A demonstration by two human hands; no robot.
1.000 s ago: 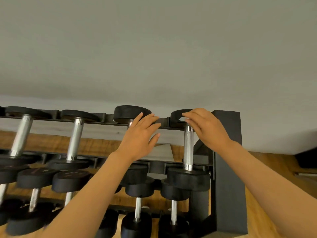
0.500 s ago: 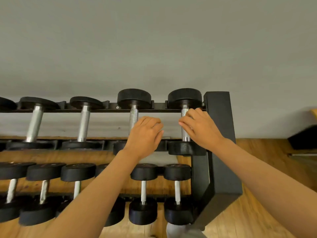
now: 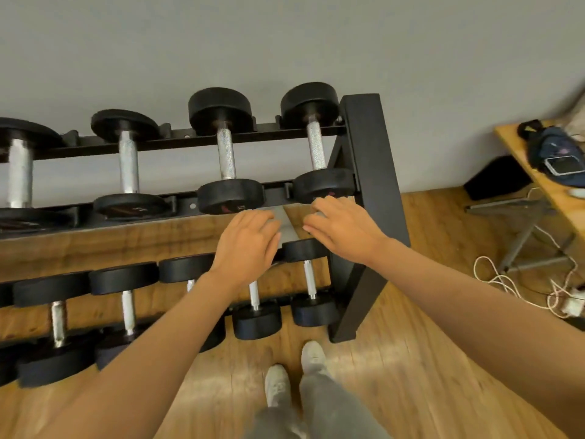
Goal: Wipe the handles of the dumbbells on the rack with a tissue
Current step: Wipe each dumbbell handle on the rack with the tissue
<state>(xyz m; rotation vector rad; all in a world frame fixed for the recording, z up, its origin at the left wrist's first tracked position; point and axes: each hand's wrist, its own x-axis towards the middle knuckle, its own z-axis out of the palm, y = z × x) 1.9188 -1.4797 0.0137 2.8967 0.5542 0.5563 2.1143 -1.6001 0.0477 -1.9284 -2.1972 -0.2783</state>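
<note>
The black metal two-tier rack (image 3: 368, 172) is carrying black round-headed dumbbells with knurled silver handles (image 3: 316, 146), each handle's long axis running front to back, away from the person. The rightmost top-row dumbbell (image 3: 318, 137) is sitting against the rack's end post. Both hands are hovering between the tiers, below that dumbbell's near head. The left hand (image 3: 245, 245) is showing loosely curled fingers, grasping nothing visible. The right hand (image 3: 342, 228) is reaching leftward, fingers relaxed. No tissue is discernible at either hand's fingers. A wooden bench (image 3: 522, 153) is standing at right.
</note>
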